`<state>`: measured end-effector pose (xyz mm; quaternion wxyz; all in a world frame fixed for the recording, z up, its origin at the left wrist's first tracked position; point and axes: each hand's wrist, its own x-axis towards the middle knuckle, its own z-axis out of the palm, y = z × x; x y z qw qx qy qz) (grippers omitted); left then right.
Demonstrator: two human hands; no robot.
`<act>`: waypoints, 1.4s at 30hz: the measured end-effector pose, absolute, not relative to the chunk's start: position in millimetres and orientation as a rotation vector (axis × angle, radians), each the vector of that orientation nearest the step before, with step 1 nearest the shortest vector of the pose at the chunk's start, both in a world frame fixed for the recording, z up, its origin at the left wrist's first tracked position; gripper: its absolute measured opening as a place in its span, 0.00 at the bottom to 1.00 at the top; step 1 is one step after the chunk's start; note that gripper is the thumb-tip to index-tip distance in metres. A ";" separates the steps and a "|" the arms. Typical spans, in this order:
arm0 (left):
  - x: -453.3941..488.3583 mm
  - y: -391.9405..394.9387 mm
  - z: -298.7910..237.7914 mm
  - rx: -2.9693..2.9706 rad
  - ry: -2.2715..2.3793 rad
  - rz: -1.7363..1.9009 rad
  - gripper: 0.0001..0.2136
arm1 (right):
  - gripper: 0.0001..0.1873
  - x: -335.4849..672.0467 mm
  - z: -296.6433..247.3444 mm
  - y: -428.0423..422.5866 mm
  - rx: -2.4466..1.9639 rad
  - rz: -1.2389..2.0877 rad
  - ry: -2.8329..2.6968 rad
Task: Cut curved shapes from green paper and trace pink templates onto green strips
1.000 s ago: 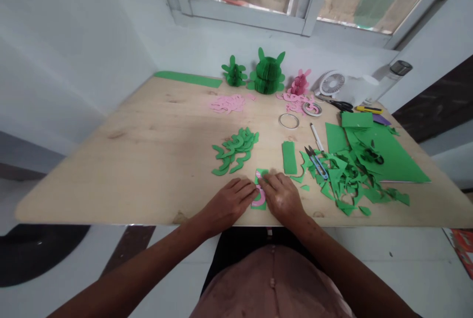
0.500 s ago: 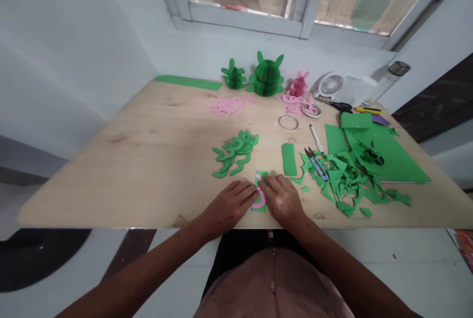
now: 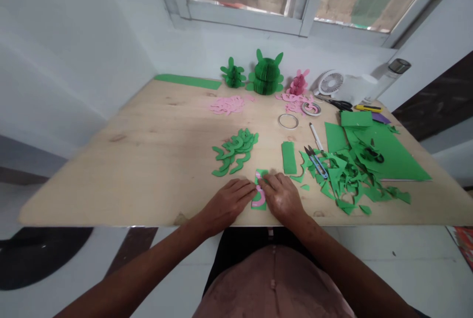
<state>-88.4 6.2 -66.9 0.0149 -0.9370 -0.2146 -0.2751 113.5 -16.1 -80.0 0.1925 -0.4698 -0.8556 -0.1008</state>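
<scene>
A small green paper strip (image 3: 262, 206) lies near the table's front edge, with a curvy pink paper cutout (image 3: 259, 199) on top. My left hand (image 3: 231, 203) presses its fingertips on the cutout's left side, fingers held together. From the right, my right hand (image 3: 284, 199) bends over the same strip, its fingers curled and pressed onto strip and cutout; whether they pinch anything small is hidden. Just beyond my left hand is a pile of wavy green paper cutouts (image 3: 236, 150). A stack of green paper strips (image 3: 288, 158) lies beyond my right hand.
Green paper scraps (image 3: 343, 177) spread at right with blue thread snips (image 3: 317, 162), a white pen (image 3: 316, 137) and scissors (image 3: 373, 154). Farther back are pink cutouts (image 3: 227, 105), tape rolls (image 3: 311, 108), paper figures (image 3: 266, 77), a small fan (image 3: 330, 83) and a bottle (image 3: 389, 79).
Both hands stay almost in place over the green strip and pink cutout. The whole view has shifted very slightly.
</scene>
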 end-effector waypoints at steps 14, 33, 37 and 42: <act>-97.3 9.2 -78.0 -2.901 -0.749 -1.210 0.11 | 0.15 114.1 -80.0 -15.9 -1.323 -0.246 -2.422; -95.0 10.0 -73.7 -2.960 -0.616 -0.921 0.12 | 0.14 113.4 -78.3 -16.7 -1.340 -0.244 -2.419; -94.7 11.5 -74.3 -2.968 -0.600 -0.945 0.14 | 0.14 113.3 -73.3 -16.6 -1.356 -0.206 -2.406; -94.6 11.9 -76.0 -2.974 -0.610 -0.952 0.13 | 0.16 121.9 -59.2 -23.3 -1.342 -0.091 -2.267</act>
